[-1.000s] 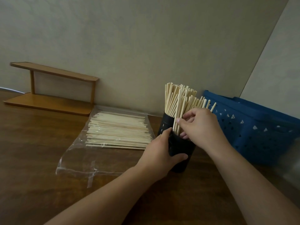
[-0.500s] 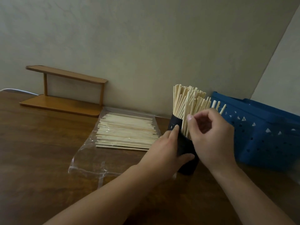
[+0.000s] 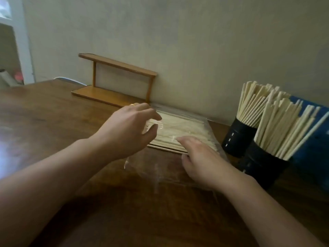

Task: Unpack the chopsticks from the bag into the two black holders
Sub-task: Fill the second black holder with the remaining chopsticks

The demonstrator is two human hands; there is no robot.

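Note:
A clear plastic bag (image 3: 179, 172) lies on the wooden table with a flat stack of pale chopsticks (image 3: 185, 128) inside it. My left hand (image 3: 128, 129) hovers over the stack's left end, fingers spread and loosely bent, holding nothing. My right hand (image 3: 201, 157) lies flat on the bag at the stack's near right edge, fingers straight. Two black holders stand at the right, the far one (image 3: 235, 138) and the near one (image 3: 261, 166), both packed with upright chopsticks (image 3: 281, 125).
A low wooden two-tier shelf (image 3: 115, 82) stands against the wall behind the bag. A blue plastic basket (image 3: 315, 139) sits behind the holders at the right edge. The brown wooden table (image 3: 53, 122) stretches to the left.
Both hands have left the near holder and moved left onto the bag. The camera has swung left, so the holders now sit at the right edge.

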